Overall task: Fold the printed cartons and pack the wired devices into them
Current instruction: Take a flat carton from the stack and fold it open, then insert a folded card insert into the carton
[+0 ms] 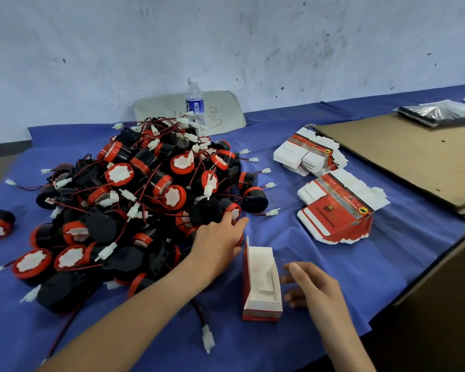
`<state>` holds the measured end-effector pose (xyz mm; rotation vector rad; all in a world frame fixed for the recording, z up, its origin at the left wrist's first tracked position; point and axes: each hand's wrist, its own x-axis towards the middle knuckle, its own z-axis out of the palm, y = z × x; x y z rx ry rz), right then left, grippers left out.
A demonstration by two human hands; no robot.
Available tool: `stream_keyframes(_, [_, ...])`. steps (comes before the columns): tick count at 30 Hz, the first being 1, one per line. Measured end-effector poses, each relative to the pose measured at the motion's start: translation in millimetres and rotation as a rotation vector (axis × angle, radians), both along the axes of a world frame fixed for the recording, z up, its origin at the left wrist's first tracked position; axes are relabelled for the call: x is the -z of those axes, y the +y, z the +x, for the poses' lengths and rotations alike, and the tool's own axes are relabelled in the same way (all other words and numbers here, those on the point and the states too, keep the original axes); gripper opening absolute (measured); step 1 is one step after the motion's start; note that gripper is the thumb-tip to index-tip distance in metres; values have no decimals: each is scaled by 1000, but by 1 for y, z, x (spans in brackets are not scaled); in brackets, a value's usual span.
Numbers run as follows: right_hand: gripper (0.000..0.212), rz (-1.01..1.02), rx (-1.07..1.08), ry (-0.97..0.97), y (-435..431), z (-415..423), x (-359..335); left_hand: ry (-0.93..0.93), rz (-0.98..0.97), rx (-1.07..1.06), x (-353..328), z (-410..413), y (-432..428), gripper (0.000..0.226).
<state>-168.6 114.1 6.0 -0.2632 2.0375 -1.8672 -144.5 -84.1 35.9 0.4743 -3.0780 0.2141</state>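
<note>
Head: L hand [219, 238] touching device pile [145, 200]; carton [262, 283] upright.

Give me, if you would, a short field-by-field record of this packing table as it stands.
surface: blue cloth
stock: big pile of black-and-red wired devices, left of centre
folded carton: upright, top open, nothing inside
flat cartons: two stacks, right of the pile; nearer one
left hand: fingers on a device at the pile's near right edge; grip unclear
right hand: open, just right of the folded carton
behind pile: water bottle
far right: cardboard sheet
</note>
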Motion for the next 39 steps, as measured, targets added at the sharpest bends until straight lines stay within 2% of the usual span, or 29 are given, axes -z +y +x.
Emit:
stream_keyframes(2, [18, -47, 18, -34, 2, -1, 0, 84, 77, 23, -15, 7, 3, 66])
stream_keyframes(7, [21, -314, 208, -61, 7, -7, -15, 757, 486, 181, -106, 37, 7, 62])
stream_keyframes(9, [30, -474, 163, -155, 5, -9, -32, 863, 666, 349, -136, 50, 13, 55])
stream_keyframes(11, [42, -586, 10, -247, 0, -8, -51, 801, 795, 536, -147, 62, 29, 51])
stream_keyframes(15, [41, -714, -252, -394, -11, -3, -74, 507, 613, 853, -119, 71, 66, 45])
stream_keyframes(16, [36, -745, -305, -446, -14, 0, -79, 454, 630, 858, -111, 71, 68, 42])
stream_keyframes(17, [41, -751, -330, -478, -15, 0, -82, 418, 640, 851, -102, 71, 68, 39])
stream_keyframes(18, [45, -733, -328, -488, -15, -1, -82, 399, 619, 837, -94, 72, 68, 36])
stream_keyframes(21, [37, -742, -243, -489, -17, -4, -77, 332, 526, 804, -78, 75, 65, 32])
stream_keyframes(24, [53, -867, -183, -472, -16, -8, -70, 265, 450, 748, -67, 76, 59, 59])
stream_keyframes(25, [50, -901, -168, -458, -14, -11, -67, 262, 408, 723, -65, 76, 56, 66])
stream_keyframes(27, [39, -984, -169, -444, -8, -16, -65, 272, 343, 682, -60, 76, 50, 67])
stream_keyframes(29, [40, -1022, -151, -399, -1, -22, -63, 290, 273, 667, -56, 75, 45, 62])
stream_keyframes(31, [37, -954, -98, -257, 5, -25, -62, 322, 204, 660, -51, 73, 42, 57])
stream_keyframes(32, [31, -851, -74, -135, 7, -25, -63, 326, 176, 655, -48, 72, 41, 56])
stream_keyframes(34, [19, -526, -47, 184, 10, -23, -62, 314, 139, 637, -42, 70, 38, 58])
stream_keyframes(36, [11, -208, -132, 436, 9, -17, -62, 314, 174, 616, -37, 69, 38, 61])
stream_keyframes(39, [27, 205, -338, 586, 6, -9, -57, 346, 194, 553, -32, 68, 39, 63])
